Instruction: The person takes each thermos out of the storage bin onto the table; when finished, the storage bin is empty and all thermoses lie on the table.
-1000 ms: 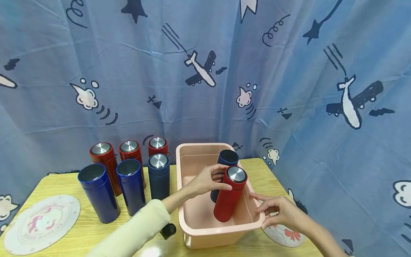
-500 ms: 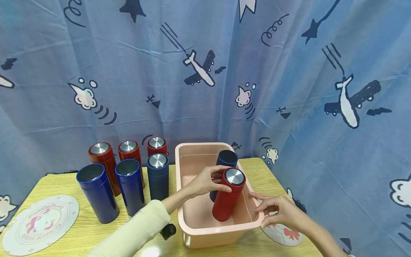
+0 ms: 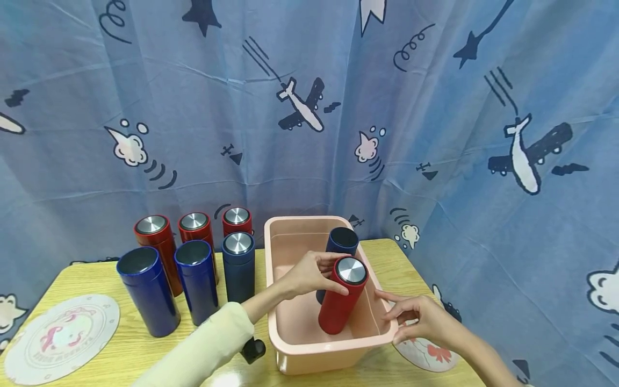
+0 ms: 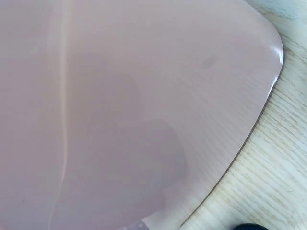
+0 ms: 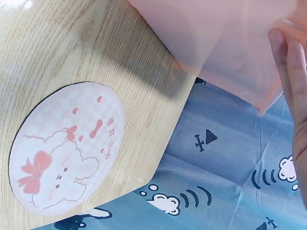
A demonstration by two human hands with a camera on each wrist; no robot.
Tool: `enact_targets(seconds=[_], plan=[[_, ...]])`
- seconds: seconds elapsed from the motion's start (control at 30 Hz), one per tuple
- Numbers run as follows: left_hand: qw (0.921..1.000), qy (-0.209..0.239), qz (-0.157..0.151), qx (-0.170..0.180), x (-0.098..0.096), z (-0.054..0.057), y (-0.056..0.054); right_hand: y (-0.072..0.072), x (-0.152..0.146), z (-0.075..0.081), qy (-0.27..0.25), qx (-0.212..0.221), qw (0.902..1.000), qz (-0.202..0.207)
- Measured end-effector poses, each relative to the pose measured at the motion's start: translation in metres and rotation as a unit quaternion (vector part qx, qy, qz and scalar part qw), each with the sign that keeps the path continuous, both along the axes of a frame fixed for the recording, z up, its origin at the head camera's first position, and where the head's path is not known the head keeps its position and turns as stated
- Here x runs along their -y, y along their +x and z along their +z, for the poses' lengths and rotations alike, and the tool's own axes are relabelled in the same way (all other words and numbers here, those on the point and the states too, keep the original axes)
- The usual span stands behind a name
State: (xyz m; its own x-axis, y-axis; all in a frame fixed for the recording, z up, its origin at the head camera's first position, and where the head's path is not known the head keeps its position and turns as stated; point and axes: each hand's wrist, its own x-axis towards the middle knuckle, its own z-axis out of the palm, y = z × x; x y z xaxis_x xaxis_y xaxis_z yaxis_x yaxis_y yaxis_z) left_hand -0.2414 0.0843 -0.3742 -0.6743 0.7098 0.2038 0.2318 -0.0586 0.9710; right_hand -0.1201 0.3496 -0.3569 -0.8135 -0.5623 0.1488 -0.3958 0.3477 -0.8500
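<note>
Inside a pink plastic bin (image 3: 296, 336), my left hand (image 3: 309, 275) grips the upper part of a red thermos bottle (image 3: 342, 301) with a silver lid. The bottle leans slightly, its top to the right; whether its base touches the bin floor I cannot tell. Just behind it stands a dark blue thermos bottle (image 3: 343, 240), partly hidden by the hand. At the bin's right front corner my right hand (image 3: 420, 320) pinches the rim between thumb and fingers. In the right wrist view, the fingers (image 5: 295, 72) lie against the pink wall.
Left of the bin stand blue bottles (image 3: 150, 290), a navy bottle (image 3: 239, 269) and red bottles (image 3: 153, 228) behind. Round mats lie at left (image 3: 63, 338) and right (image 5: 67, 153). A patterned curtain (image 3: 309, 107) hangs behind the wooden table.
The red thermos bottle's top has shifted slightly left and down, my left hand moving with it. My right hand stays on the bin rim.
</note>
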Motion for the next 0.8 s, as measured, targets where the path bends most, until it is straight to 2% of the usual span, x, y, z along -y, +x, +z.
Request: enact_targets(seconds=[0.33,0.57,0.67,0.8], plan=[[0.9999,-0.007,0.002,-0.014,0.009,0.003,0.004,0.001,0.002,0.0,0.006,-0.001,1.0,-0.008],[1.0,0.0,0.005,-0.007,0.023,0.004,0.009,0.001,0.001,0.0,-0.006,-0.008,1.0,0.0],[1.0,0.006,-0.005,0.004,0.028,0.004,0.011,0.001,0.0,-0.001,-0.01,-0.003,0.9999,0.003],[0.999,0.014,-0.035,0.022,0.03,0.002,0.01,0.001,0.001,-0.002,-0.011,0.003,0.9999,0.003]])
